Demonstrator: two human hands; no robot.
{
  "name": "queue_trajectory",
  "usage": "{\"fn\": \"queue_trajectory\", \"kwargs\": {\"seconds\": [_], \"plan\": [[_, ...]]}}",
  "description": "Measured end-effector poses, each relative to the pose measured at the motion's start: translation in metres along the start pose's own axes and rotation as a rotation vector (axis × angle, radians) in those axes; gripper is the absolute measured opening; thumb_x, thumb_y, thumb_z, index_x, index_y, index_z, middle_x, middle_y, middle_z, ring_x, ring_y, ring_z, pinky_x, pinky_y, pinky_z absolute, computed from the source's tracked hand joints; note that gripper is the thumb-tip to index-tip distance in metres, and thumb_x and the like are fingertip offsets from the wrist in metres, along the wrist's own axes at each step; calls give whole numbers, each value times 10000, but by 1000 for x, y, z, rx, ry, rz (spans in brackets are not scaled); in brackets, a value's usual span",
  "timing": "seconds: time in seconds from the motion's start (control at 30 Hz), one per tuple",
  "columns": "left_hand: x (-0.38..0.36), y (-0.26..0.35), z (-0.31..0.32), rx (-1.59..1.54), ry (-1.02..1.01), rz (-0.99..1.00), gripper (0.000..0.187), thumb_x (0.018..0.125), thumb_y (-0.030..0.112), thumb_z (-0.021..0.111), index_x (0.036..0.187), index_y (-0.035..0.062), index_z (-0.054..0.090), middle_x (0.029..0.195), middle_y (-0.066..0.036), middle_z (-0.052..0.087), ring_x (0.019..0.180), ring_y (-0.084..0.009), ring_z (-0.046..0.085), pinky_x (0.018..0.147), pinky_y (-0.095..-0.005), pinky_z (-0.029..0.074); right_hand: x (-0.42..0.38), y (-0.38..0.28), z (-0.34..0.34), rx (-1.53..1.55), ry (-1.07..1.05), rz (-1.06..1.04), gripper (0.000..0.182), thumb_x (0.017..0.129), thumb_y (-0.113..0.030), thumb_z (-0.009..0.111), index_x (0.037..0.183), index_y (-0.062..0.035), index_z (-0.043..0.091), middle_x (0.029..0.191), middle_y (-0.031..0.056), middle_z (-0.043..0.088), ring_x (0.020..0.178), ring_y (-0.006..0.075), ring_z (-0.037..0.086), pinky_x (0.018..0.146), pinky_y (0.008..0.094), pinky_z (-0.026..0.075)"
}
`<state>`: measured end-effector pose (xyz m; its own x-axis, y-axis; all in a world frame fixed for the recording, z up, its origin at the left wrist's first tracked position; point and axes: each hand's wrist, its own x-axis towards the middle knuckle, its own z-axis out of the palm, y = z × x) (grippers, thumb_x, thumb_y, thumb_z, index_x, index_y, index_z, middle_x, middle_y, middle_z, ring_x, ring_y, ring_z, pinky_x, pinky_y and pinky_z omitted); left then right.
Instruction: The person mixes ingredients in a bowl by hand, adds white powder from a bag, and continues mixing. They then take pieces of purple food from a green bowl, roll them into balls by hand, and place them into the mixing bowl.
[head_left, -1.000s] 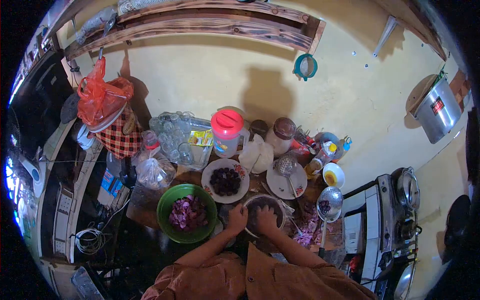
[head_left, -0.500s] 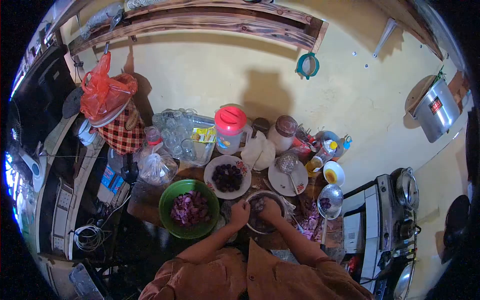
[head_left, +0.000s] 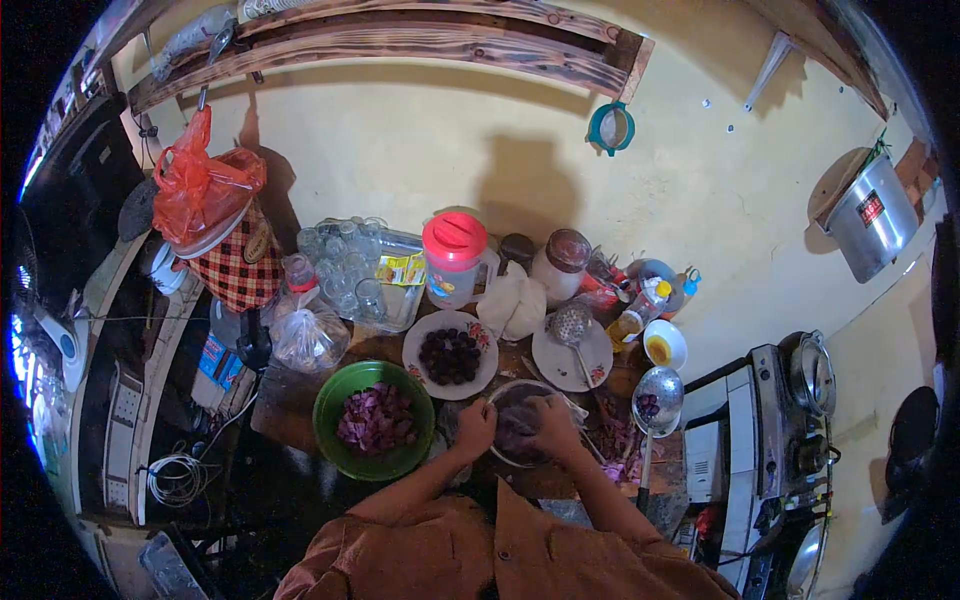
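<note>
Left hand (head_left: 476,428) sits on the left rim of a small bowl (head_left: 505,392), fingers curled over the edge, gripping it. Right hand (head_left: 553,425) is in the bowl from the right side, fingers bent into dark purplish contents; whether it grips anything, cannot tell. Bowl rests on the wooden counter (head_left: 285,400), near its front edge, straight in front of the person.

Just left of the bowl: green bowl (head_left: 330,410) with purple chopped pieces, almost touching the left wrist. Behind the bowl: floral plate (head_left: 415,350) of dark round pieces. Behind-right: second plate (head_left: 600,362) with a skimmer lying on it. Right of the bowl: purple scraps on the counter and a metal ladle (head_left: 658,392), handle pointing to the front edge. Small white bowl (head_left: 664,349) with yellow liquid farther right.

Back row against the yellow wall (head_left: 400,160): tray of glasses (head_left: 350,265), red-lidded jug (head_left: 453,258), white bag, brown-lidded jar (head_left: 562,265), bottles. Checked container (head_left: 235,270) with red plastic bag on top at far left; clear knotted bag beside it.

Counter crowded; bare wood mostly at front left, below the green bowl. Right edge meets a stove (head_left: 790,420) with a pot. Left edge drops to a dark shelf with cables. Wooden shelf (head_left: 420,45) overhead, strainer hanging from it; steel pot on wall at right.
</note>
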<state>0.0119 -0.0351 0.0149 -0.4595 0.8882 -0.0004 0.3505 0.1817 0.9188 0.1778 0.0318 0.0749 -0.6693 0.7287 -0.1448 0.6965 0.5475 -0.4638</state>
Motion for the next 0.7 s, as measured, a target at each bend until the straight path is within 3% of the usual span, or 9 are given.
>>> {"fn": "queue_trajectory", "kwargs": {"seconds": [0.07, 0.17, 0.27, 0.33, 0.37, 0.43, 0.53, 0.63, 0.7], "plan": [[-2, 2, 0, 4, 3, -11, 249, 855, 179, 483, 743, -41, 449, 657, -242, 463, 637, -431, 478, 566, -448, 364, 11, 9, 25, -26, -28, 9, 879, 573, -357, 771, 1287, -43, 366, 1241, 255, 431, 1168, 403, 396, 919, 438, 371], [0, 7, -4, 26, -8, -51, 240, 850, 175, 490, 743, -36, 451, 664, -245, 467, 650, -438, 483, 567, -452, 368, 18, 14, 57, 32, -233, 121, 897, 568, -376, 772, 1249, 27, 350, 1107, 263, 508, 1087, 407, 462, 895, 452, 386], [1, 3, 1, 38, 14, -27, 232, 841, 176, 502, 744, -30, 460, 672, -250, 473, 663, -446, 488, 570, -457, 374, 19, 8, 63, 159, -99, 61, 750, 636, -345, 720, 1183, 47, 388, 994, 267, 548, 987, 416, 527, 844, 461, 425], [0, 0, 4, 33, 59, 24, 227, 836, 177, 509, 745, -27, 466, 673, -252, 474, 666, -449, 490, 570, -458, 377, 24, -11, 45, -100, -230, 48, 569, 715, -305, 646, 1117, 34, 430, 936, 268, 574, 903, 411, 574, 775, 465, 466], [0, -2, 4, 39, 57, 18, 220, 833, 173, 512, 748, -26, 472, 675, -254, 477, 672, -452, 491, 570, -460, 377, 26, -4, 56, -97, -231, 50, 569, 715, -305, 646, 1117, 34, 430, 936, 268, 574, 903, 411, 574, 775, 465, 466], [2, -6, 7, 44, 49, 14, 213, 829, 170, 516, 751, -24, 479, 676, -255, 480, 678, -455, 493, 570, -462, 378, 32, 11, 79, -144, -83, 173, 416, 748, -258, 609, 1020, 28, 476, 883, 243, 596, 834, 393, 600, 710, 455, 492], [6, -15, 11, -20, 102, 71, 210, 825, 166, 522, 753, -27, 482, 668, -256, 486, 682, -456, 496, 570, -464, 379, 44, 12, 82, -134, -83, 307, 378, 754, -256, 608, 979, 29, 503, 823, 227, 609, 788, 384, 612, 689, 448, 500], [13, -12, 7, -25, 34, -71, 214, 821, 165, 531, 749, -32, 495, 646, -244, 496, 660, -441, 516, 545, -439, 391, 48, 0, 62, -123, -60, 237, 374, 745, -248, 617, 960, 39, 510, 783, 234, 607, 766, 385, 614, 661, 435, 507], [12, -9, 5, -6, 74, 0, 222, 823, 167, 530, 743, -36, 491, 643, -241, 495, 649, -436, 517, 535, -430, 389, 54, 15, 73, -129, -84, 217, 392, 739, -249, 625, 967, 47, 507, 794, 245, 603, 791, 396, 608, 677, 446, 500]]}}
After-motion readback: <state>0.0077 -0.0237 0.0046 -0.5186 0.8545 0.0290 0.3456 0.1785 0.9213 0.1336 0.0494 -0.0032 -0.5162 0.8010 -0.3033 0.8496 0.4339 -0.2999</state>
